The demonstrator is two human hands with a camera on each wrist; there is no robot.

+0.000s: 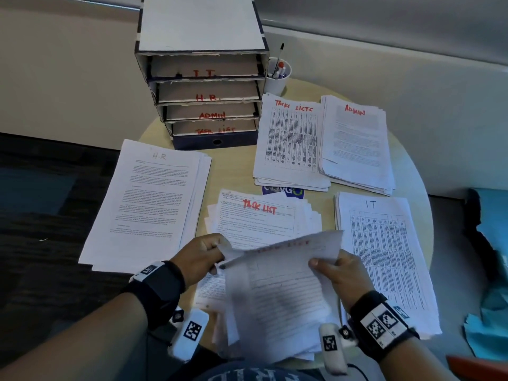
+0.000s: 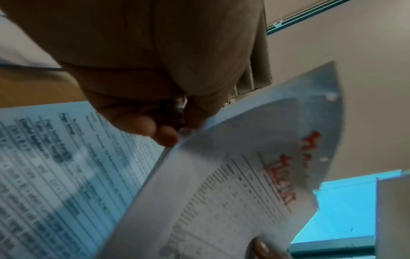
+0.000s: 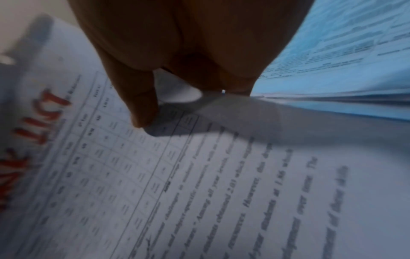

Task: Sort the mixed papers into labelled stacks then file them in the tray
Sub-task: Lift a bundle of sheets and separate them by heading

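Both hands hold a thick bundle of papers [image 1: 277,292] above the table's near edge. My left hand [image 1: 204,257] pinches the bundle's upper left corner, and my right hand [image 1: 334,268] grips its right edge with the thumb on top. The top sheet [image 3: 155,175] carries a red "TASK LIST" heading; it also shows in the left wrist view as the bent sheet [image 2: 255,175]. Labelled stacks lie around: H.R [image 1: 148,204], Task List [image 1: 264,218], Task Lists [image 1: 291,144], Admin [image 1: 357,144], IT [image 1: 384,257]. The filing tray [image 1: 203,86] stands at the back with slots marked I.T., H.R., Admin, Task List.
A white cup [image 1: 277,75] with pens stands right of the tray. The round wooden table [image 1: 233,166] has a dark floor to its left and a pale wall behind. Teal material [image 1: 492,270] lies at the right edge of view.
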